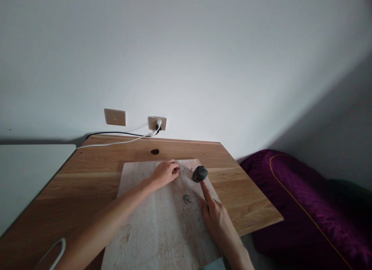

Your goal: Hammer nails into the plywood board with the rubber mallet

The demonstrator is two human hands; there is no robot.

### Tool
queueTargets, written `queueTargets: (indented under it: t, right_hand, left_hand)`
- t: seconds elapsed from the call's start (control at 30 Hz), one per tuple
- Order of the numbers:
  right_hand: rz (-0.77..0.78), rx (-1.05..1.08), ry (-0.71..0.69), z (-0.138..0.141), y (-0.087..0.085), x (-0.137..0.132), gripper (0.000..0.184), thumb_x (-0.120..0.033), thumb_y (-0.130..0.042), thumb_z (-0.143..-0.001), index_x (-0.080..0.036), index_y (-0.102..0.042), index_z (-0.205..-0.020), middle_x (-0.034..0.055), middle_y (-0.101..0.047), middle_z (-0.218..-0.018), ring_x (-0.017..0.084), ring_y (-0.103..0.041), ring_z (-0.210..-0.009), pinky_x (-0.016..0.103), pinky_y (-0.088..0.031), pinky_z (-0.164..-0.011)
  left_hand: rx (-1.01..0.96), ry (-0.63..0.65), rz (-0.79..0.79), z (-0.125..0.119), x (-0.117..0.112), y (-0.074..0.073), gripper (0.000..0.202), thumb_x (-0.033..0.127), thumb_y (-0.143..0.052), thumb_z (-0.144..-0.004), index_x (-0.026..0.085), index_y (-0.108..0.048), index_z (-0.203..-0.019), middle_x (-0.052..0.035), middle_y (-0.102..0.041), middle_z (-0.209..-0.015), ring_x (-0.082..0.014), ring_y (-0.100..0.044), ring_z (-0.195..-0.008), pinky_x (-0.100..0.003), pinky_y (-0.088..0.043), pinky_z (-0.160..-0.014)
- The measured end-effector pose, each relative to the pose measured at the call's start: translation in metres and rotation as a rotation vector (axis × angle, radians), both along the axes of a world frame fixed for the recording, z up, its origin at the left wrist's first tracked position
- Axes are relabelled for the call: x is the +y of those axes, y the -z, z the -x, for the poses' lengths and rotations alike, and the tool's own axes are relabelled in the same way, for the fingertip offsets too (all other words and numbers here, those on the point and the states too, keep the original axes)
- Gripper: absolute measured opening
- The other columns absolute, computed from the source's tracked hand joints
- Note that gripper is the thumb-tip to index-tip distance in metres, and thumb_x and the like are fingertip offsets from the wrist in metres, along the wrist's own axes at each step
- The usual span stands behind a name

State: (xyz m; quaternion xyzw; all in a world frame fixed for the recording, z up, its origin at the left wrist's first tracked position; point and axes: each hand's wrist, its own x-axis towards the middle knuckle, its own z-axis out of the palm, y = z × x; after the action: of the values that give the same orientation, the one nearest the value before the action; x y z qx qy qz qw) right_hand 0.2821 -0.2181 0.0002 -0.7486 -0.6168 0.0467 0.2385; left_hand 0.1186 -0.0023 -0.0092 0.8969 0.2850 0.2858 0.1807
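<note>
Here, left hand [166, 173] pinched over board [145, 223], right hand [217, 215] closed around hammer [200, 174].

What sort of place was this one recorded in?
Probably a room in a home, perhaps a bedroom: a wooden desk against a plain wall with a socket, and purple fabric, possibly bedding, to the right.

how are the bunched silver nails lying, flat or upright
Flat: the small silver nails rest along their lengths on the pale wooden board.
</note>
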Motion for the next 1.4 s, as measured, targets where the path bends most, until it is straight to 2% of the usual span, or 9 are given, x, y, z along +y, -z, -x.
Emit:
queueTargets:
  t: [0.13, 0.27, 0.5, 0.77, 0.87, 1.07, 1.17, 1.27, 1.4]
  right_hand:
    - [-0.012, -0.010, -0.005, -0.001, 0.001, 0.000, 0.061, -0.021, -0.036, -0.102, -0.016, -0.035, -0.163, 0.0150, -0.080, -0.108, 0.026, -0.079, -0.086, 0.032, -0.058, -0.071]
    - [0.010, -0.004, -0.010, -0.002, 0.001, 0.000, 0.062, -0.020, -0.037, -0.102, -0.016, -0.031, -0.164, 0.0136, -0.081, -0.102, 0.026, -0.079, -0.082, 0.031, -0.058, -0.069]
    - [-0.010, 0.019, -0.024, -0.003, 0.004, 0.001, 0.061, -0.022, -0.037, -0.103, -0.015, -0.034, -0.163, 0.0126, -0.081, -0.097, 0.026, -0.079, -0.085, 0.031, -0.059, -0.074]
    - [-0.055, 0.097, -0.066, -0.007, -0.003, 0.001, 0.057, -0.024, -0.039, -0.104, -0.022, -0.038, -0.162, 0.0107, -0.067, -0.142, 0.024, -0.068, -0.126, 0.032, -0.056, -0.099]
    - [-0.066, 0.088, -0.074, -0.005, -0.006, 0.005, 0.057, -0.026, -0.039, -0.105, -0.023, -0.037, -0.162, 0.0111, -0.064, -0.146, 0.025, -0.068, -0.125, 0.033, -0.056, -0.100]
    - [-0.121, 0.078, -0.077, 0.016, -0.024, 0.026, 0.059, -0.027, -0.042, -0.104, -0.020, -0.037, -0.162, 0.0153, -0.072, -0.134, 0.026, -0.075, -0.111, 0.034, -0.060, -0.092]
    - [-0.126, 0.073, -0.095, 0.026, -0.036, 0.039, 0.059, -0.024, -0.043, -0.103, -0.022, -0.037, -0.162, 0.0146, -0.070, -0.137, 0.026, -0.074, -0.114, 0.034, -0.058, -0.093]
    - [-0.029, 0.074, -0.120, 0.033, -0.043, 0.050, 0.059, -0.021, -0.044, -0.102, -0.022, -0.040, -0.161, 0.0135, -0.079, -0.118, 0.026, -0.078, -0.099, 0.032, -0.058, -0.084]
    - [0.005, 0.073, -0.114, 0.031, -0.042, 0.052, 0.057, -0.023, -0.045, -0.102, -0.022, -0.044, -0.159, 0.0120, -0.082, -0.105, 0.025, -0.079, -0.085, 0.028, -0.056, -0.071]
  left_hand:
    - [0.013, 0.000, 0.000, -0.001, 0.000, 0.000, 0.002, 0.017, -0.071, -0.086, 0.019, -0.070, -0.086, -0.0040, -0.067, -0.090, -0.0194, -0.066, -0.087, -0.028, -0.048, -0.077]
    - [0.004, -0.018, 0.018, -0.001, 0.000, 0.000, 0.011, 0.022, -0.076, -0.086, 0.020, -0.068, -0.094, -0.0033, -0.067, -0.093, -0.0197, -0.066, -0.088, -0.029, -0.049, -0.079]
    - [-0.013, -0.022, 0.057, -0.001, 0.001, 0.000, 0.008, 0.017, -0.067, -0.090, 0.019, -0.069, -0.083, -0.0037, -0.067, -0.090, -0.0169, -0.066, -0.084, -0.026, -0.049, -0.076]
    - [-0.025, -0.041, 0.096, 0.000, 0.003, 0.001, 0.006, 0.020, -0.073, -0.086, 0.018, -0.070, -0.090, -0.0045, -0.069, -0.094, -0.0190, -0.067, -0.086, -0.027, -0.050, -0.076]
    - [-0.034, -0.042, 0.116, 0.000, 0.005, 0.001, 0.003, 0.017, -0.070, -0.088, 0.018, -0.070, -0.085, -0.0050, -0.070, -0.092, -0.0196, -0.068, -0.086, -0.028, -0.050, -0.077]
    - [-0.054, 0.029, 0.129, 0.002, 0.005, 0.005, 0.008, 0.015, -0.068, -0.087, 0.018, -0.072, -0.094, -0.0065, -0.072, -0.100, -0.0209, -0.069, -0.093, -0.031, -0.052, -0.085]
    - [-0.035, 0.001, 0.114, 0.002, 0.006, 0.011, 0.030, 0.023, -0.077, -0.081, 0.019, -0.067, -0.109, -0.0086, -0.068, -0.113, -0.0246, -0.067, -0.102, -0.034, -0.053, -0.090]
    - [-0.040, 0.008, 0.116, 0.003, 0.007, 0.015, 0.044, 0.027, -0.081, -0.079, 0.019, -0.062, -0.118, -0.0100, -0.064, -0.120, -0.0277, -0.065, -0.112, -0.038, -0.052, -0.096]
    - [-0.053, 0.017, 0.128, 0.005, 0.007, 0.012, 0.040, 0.026, -0.079, -0.083, 0.018, -0.062, -0.117, -0.0111, -0.063, -0.121, -0.0282, -0.064, -0.116, -0.038, -0.051, -0.098]
